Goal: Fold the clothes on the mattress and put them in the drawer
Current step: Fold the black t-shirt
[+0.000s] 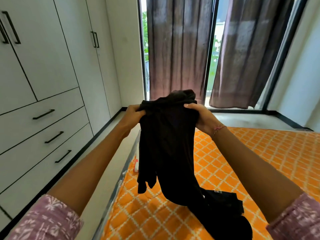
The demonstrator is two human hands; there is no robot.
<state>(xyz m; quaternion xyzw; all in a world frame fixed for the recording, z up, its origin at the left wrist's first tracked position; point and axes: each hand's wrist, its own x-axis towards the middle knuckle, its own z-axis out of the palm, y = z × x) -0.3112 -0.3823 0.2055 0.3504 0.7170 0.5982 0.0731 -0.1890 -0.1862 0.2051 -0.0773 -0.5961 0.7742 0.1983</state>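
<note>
Folding step in progress: left hand (133,112) and right hand (200,116) each grip the black garment (168,144), raised above the mattress (242,161). Next, judged: lay flat, fold.

Mattress (251,153): orange with white lattice, set on the floor (242,117).
On mattress: dark clothes (223,208) lay at near edge; small white item (136,166) at left edge.
</note>
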